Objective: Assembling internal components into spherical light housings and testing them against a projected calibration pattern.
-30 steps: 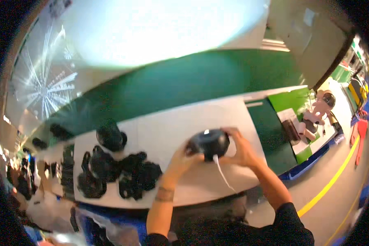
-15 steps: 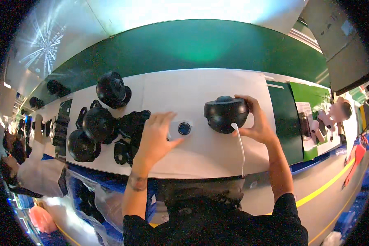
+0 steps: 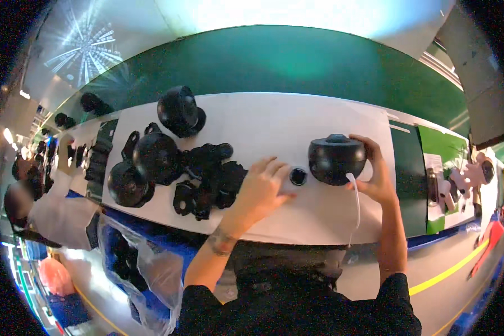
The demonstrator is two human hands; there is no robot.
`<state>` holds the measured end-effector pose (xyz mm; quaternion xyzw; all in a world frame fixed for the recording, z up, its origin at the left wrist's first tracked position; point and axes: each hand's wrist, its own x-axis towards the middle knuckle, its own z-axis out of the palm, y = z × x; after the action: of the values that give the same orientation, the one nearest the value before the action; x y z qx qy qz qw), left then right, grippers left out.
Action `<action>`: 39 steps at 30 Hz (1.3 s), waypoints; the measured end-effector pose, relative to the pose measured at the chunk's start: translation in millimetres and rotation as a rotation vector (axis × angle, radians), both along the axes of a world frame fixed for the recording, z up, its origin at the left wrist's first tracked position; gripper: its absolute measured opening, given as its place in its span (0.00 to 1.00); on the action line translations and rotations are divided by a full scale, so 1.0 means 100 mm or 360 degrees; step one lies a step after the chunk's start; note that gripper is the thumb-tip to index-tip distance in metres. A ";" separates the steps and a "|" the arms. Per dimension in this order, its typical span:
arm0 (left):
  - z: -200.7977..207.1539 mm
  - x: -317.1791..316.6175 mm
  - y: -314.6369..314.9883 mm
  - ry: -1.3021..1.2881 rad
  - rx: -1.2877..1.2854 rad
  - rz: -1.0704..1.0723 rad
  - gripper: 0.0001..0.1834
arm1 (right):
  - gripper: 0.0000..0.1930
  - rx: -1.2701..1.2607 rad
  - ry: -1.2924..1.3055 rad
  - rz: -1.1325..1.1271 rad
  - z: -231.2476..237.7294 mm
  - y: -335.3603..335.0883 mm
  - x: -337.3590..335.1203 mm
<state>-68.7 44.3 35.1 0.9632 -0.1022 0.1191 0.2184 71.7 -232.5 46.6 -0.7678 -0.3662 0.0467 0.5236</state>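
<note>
One glossy black, bowl-shaped housing (image 3: pixel 335 161) is at the right part of the white sheet (image 3: pixel 257 123) that covers the green worktop (image 3: pixel 285 67). Its body is smooth and rounded, wider than tall, with a flatter upper face that carries a low, round raised cap; soft highlights lie along its dark side. A thin white cable (image 3: pixel 358 215) comes out low on its near side and hangs toward the sheet's near edge. The right hand (image 3: pixel 382 179) grips the housing from the right, fingers behind and thumb in front, close to the cable's exit. Whether the housing's underside rests on the sheet cannot be told.

The left hand (image 3: pixel 261 193) has its fingers parted and slightly bent, the thumb held away from them. Just beside its fingertips is a small, round, dark lens-like part (image 3: pixel 298 177); contact between them cannot be made out. Farther left, black rounded housings (image 3: pixel 158 158) and irregular black parts (image 3: pixel 207 168) lie clustered together on the sheet.
</note>
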 end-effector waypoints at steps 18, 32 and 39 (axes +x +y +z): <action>0.32 -0.37 0.66 0.0147 0.0276 0.0210 0.41 | 0.58 -0.0008 -0.0012 -0.0049 -0.01 0.02 -0.01; 0.06 0.33 0.60 -0.0032 0.0068 0.0433 0.43 | 0.59 -0.0004 0.0040 0.0026 -0.05 0.00 0.02; 0.01 0.39 0.59 -0.0090 0.0269 0.0373 0.40 | 0.59 -0.0030 0.0015 0.0016 -0.03 0.01 0.00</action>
<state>-29.9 102.8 36.1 0.9797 -0.0048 0.1619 0.1180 71.8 -231.4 43.8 -0.7706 -0.3671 0.0564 0.5179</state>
